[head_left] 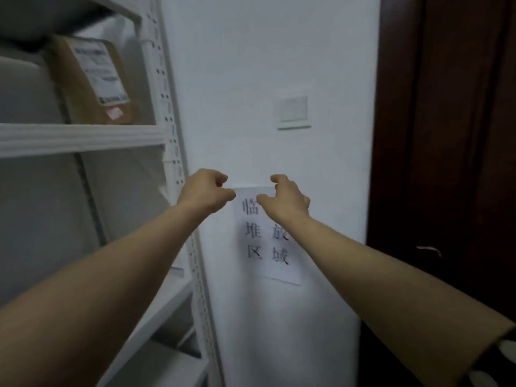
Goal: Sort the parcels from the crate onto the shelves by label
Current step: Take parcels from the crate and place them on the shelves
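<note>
Both my arms reach out toward a white paper sign (265, 241) with black Chinese characters stuck on the white wall. My left hand (205, 191) is curled in a loose fist at the sign's top left corner and holds nothing that I can see. My right hand (282, 201) has its fingers curled at the sign's top edge and covers part of the writing; whether it pinches the paper is unclear. A brown cardboard parcel (92, 82) with a white shipping label stands on the white metal shelf (83, 138) at upper left. No crate is in view.
A grey-white parcel (25, 93) lies left of the brown one on the same shelf. Lower shelf boards (167, 297) run below. A light switch (293, 113) sits on the wall above the sign. A dark wooden door (446, 135) fills the right side.
</note>
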Action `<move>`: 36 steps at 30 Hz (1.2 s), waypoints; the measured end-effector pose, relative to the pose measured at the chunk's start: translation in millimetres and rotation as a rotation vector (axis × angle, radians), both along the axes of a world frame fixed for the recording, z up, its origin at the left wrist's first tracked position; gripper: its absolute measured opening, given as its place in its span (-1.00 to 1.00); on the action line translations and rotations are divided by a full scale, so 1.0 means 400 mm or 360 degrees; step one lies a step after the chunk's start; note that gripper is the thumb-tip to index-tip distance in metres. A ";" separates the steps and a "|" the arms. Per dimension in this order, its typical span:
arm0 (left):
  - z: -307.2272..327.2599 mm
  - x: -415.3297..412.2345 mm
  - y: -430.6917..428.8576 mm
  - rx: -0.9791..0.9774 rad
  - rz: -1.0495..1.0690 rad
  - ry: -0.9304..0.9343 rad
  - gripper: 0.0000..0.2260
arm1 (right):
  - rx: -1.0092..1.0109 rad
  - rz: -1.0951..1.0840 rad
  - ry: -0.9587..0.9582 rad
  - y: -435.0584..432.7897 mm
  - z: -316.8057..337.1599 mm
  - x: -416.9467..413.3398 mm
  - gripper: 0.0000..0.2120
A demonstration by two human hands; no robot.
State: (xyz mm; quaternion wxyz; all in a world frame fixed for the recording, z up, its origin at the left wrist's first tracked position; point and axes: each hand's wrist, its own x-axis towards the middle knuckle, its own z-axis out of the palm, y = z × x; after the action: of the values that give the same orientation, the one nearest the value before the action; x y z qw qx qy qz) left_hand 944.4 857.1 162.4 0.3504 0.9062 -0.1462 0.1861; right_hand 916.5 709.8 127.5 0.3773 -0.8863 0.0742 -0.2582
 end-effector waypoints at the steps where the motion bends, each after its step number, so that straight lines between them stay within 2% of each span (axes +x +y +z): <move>1: -0.033 -0.033 -0.049 0.0065 -0.0106 0.0085 -0.57 | -0.0003 -0.0074 0.0029 -0.040 -0.028 -0.061 -0.45; 7: -0.216 -0.310 -0.381 0.0761 -0.0711 0.0306 -0.52 | 0.0109 -0.0563 0.0135 -0.313 -0.184 -0.508 -0.51; 11: -0.319 -0.592 -0.616 0.1063 -0.1095 0.0291 -0.56 | 0.0224 -0.0869 0.0264 -0.481 -0.282 -0.872 -0.55; 19: -0.527 -1.301 -1.016 0.1219 -0.1809 0.0468 -0.53 | 0.0369 -0.1556 0.0573 -0.724 -0.458 -1.681 -0.58; 23: -0.628 -1.600 -1.151 0.1273 -0.2005 0.0439 -0.58 | 0.0497 -0.1844 0.0683 -0.784 -0.547 -2.031 -0.59; 24: -0.648 -1.660 -1.177 0.1304 -0.2048 0.0426 -0.65 | 0.0530 -0.1899 0.0711 -0.793 -0.569 -2.099 -0.59; 26: -0.678 -1.769 -1.224 0.1378 -0.2143 0.0408 -0.93 | 0.0636 -0.1986 0.0735 -0.807 -0.606 -2.213 -0.59; 28: -0.713 -1.861 -1.280 0.1384 -0.2242 0.0386 -0.96 | 0.0734 -0.2063 0.0744 -0.824 -0.637 -2.306 -0.60; 30: -0.742 -1.938 -1.338 0.1367 -0.2320 0.0371 -0.89 | 0.0798 -0.2127 0.0747 -0.848 -0.668 -2.385 -0.60; 32: -0.764 -2.003 -1.399 0.1367 -0.2395 0.0348 -0.95 | 0.0833 -0.2186 0.0752 -0.876 -0.690 -2.446 -0.59; 36: -0.811 -2.109 -1.563 0.1347 -0.2422 0.0285 -0.87 | 0.0929 -0.2352 0.0690 -0.967 -0.729 -2.537 -0.63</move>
State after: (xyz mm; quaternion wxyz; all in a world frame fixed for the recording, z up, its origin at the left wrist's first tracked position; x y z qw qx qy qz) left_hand 101.0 231.9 -162.1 0.0239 0.6277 -0.7401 -0.2401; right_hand -98.3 322.9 -164.1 0.3025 -0.5054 0.7737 -0.2334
